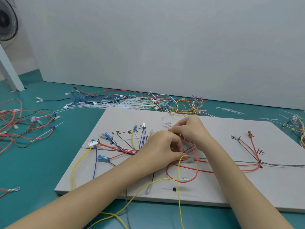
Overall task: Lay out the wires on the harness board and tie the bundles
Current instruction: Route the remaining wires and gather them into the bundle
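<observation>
The grey harness board (247, 187) lies flat on the green table, with black route lines and labels drawn on it. Red, yellow, blue and white wires with blue and clear terminals fan out from its middle; a white connector (92, 144) sits at the left. My left hand (162, 147) is over the board's centre, fingers curled, pinching the end of a yellow wire (178, 179). Just above and right of it, my right hand (188, 129) pinches a thin wire near a small clear terminal (168, 123). A red wire (196, 166) loops below both hands.
A heap of loose wires and white cable ties (132, 101) lies behind the board. More red and black wires (24, 126) spread at the left, and another bundle (297, 124) at the right edge. A fan (6, 20) stands at the top left.
</observation>
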Motion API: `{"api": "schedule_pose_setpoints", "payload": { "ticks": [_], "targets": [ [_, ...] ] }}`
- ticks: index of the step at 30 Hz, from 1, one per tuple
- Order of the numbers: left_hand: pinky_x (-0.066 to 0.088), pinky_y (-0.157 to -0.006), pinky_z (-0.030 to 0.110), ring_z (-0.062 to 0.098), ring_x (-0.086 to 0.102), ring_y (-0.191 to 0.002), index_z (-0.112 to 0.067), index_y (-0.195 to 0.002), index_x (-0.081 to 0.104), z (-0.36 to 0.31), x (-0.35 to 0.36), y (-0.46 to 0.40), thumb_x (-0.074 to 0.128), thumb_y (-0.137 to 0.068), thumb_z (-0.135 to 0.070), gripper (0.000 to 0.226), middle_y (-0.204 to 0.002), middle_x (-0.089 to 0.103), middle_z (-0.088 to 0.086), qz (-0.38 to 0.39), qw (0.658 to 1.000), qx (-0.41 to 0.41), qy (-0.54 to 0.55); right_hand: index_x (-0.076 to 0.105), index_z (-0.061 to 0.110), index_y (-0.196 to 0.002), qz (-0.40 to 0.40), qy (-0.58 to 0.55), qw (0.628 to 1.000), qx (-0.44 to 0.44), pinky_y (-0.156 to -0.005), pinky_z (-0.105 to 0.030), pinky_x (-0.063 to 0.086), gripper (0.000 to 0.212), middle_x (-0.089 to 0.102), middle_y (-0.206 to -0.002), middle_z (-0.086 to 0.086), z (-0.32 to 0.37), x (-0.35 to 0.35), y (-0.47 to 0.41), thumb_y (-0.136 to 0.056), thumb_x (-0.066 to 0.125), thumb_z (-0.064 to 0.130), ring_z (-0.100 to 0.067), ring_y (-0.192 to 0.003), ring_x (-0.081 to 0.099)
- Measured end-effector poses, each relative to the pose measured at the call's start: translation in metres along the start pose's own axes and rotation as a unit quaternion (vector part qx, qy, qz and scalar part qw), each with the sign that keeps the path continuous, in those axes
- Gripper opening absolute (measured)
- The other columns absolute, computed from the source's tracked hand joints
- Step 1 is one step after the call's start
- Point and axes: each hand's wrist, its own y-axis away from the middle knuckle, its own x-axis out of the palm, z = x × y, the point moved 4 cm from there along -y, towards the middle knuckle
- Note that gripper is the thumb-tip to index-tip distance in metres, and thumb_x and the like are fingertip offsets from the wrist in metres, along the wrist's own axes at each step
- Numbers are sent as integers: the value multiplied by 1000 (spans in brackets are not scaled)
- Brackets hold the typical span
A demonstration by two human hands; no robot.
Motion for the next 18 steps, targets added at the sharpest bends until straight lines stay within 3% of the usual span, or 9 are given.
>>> {"api": "schedule_pose_setpoints", "payload": {
  "ticks": [3,6,10,12,14,18],
  "targets": [
    [46,-85,37,2,52,-75,-22,-79,68,-5,-1,5,80,-74,-38,21,-76,64,-13,2,999,24,-32,71,11,-63,-31,20,999,-17,-45,-18,34,18,66,-55,-4,-5,1,1,-81,75,16,-8,-41,48],
    [42,-85,36,8,51,-83,-26,-90,55,-11,1,12,73,-79,-42,27,-86,54,-12,1,998,27,-65,73,8,-68,-42,4,999,-26,-42,-15,35,15,64,-55,-4,-8,1,2,-81,74,14,-8,-41,50],
    [38,-87,33,15,44,-95,-26,-89,50,-18,-14,15,60,-80,-11,20,-92,54,-5,19,997,11,-70,72,6,-68,-33,3,999,-36,-38,-14,33,14,57,-41,6,-8,0,4,-80,65,4,-7,-34,45],
    [40,-78,28,7,45,-87,-25,-85,55,-18,-29,17,58,-80,-10,16,-86,58,-6,27,999,-12,-37,69,5,-67,-20,2,999,-49,-35,-13,31,15,54,-36,6,-7,2,7,-80,61,2,-7,-30,41],
    [47,-67,32,4,53,-68,-24,-75,60,-17,-41,22,65,-83,-19,10,-73,64,-5,74,995,-39,44,68,5,-70,-10,-6,998,-58,-34,-12,30,14,55,-37,6,-6,4,9,-83,64,3,-7,-28,40],
    [50,-59,29,7,61,-56,-16,-67,64,-14,-51,39,73,-76,-54,40,-62,68,-4,243,966,-81,36,67,3,-71,2,-34,998,-60,-35,-14,32,15,65,-57,-9,-7,6,6,-86,67,4,-13,-30,40]
  ]
}}
